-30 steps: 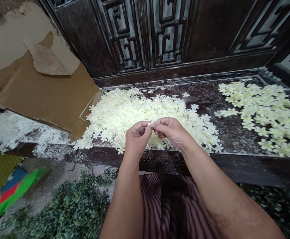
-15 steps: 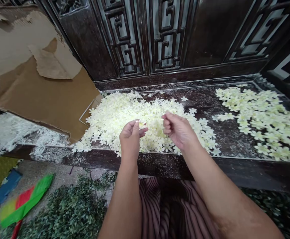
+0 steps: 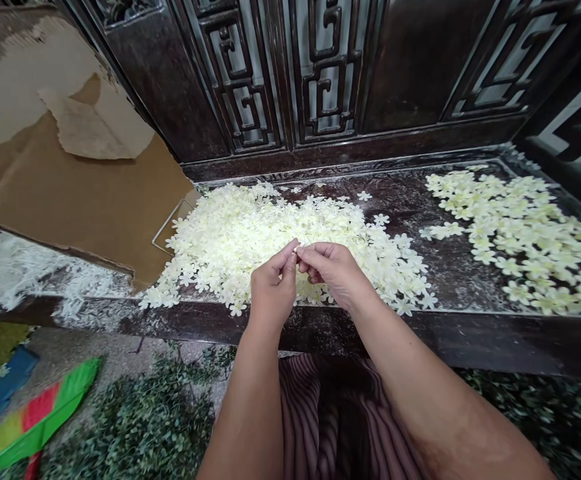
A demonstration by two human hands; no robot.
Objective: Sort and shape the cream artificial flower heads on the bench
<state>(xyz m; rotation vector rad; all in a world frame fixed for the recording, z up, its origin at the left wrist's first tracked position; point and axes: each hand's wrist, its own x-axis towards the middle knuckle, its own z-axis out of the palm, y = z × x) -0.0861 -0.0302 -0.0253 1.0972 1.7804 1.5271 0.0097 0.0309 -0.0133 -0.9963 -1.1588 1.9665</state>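
Note:
My left hand (image 3: 274, 283) and my right hand (image 3: 334, 270) meet at their fingertips over the front of a heap of artificial flower heads (image 3: 240, 227). Both are closed in a pinch, thumbs against fingers. A small pale bit (image 3: 298, 248) shows between the fingertips, too little of it to tell what it is. The flower heads are cream-white with pale yellow centres and lie loose on a dark wooden bench (image 3: 400, 193). My hands cover part of the heap.
More spread flower heads (image 3: 525, 233) lie on the bench's right. At left stand a torn cardboard box (image 3: 95, 193) and a heap of thin white pieces (image 3: 15, 267). A carved wooden back (image 3: 400, 73) rises behind. Below are green foliage (image 3: 145, 413) and a colourful broom (image 3: 45, 413).
My hands were apart and have come together at the fingertips. My right hand moved left and slightly down; my left hand turned inward. The view shifted slightly.

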